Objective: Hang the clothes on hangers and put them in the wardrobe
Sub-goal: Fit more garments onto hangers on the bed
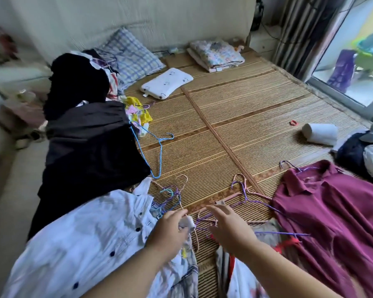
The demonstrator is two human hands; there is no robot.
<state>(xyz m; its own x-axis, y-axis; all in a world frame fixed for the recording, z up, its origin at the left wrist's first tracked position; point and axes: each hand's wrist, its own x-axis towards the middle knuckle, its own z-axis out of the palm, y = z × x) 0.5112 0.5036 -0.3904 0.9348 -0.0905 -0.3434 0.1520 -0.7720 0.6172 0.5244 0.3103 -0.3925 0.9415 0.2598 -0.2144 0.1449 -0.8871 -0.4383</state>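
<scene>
Both bare forearms reach forward, the left hand (pixel 170 230) curled closed, the right hand (pixel 228 227) spread, palm down.

Bare forearms, no sleeves; left hand (pixel 170 231), right hand (pixel 230 229).

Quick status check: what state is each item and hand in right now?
Maroon shirt: on a hanger, lying flat on the mat.
White shirt: spread flat; hanger cannot tell.
Blue hanger: bare, on the mat.
Loose hangers: tangled, bare.
Left hand: grip shut on a small white piece.
Right hand: open, reaching for the hangers.
</scene>
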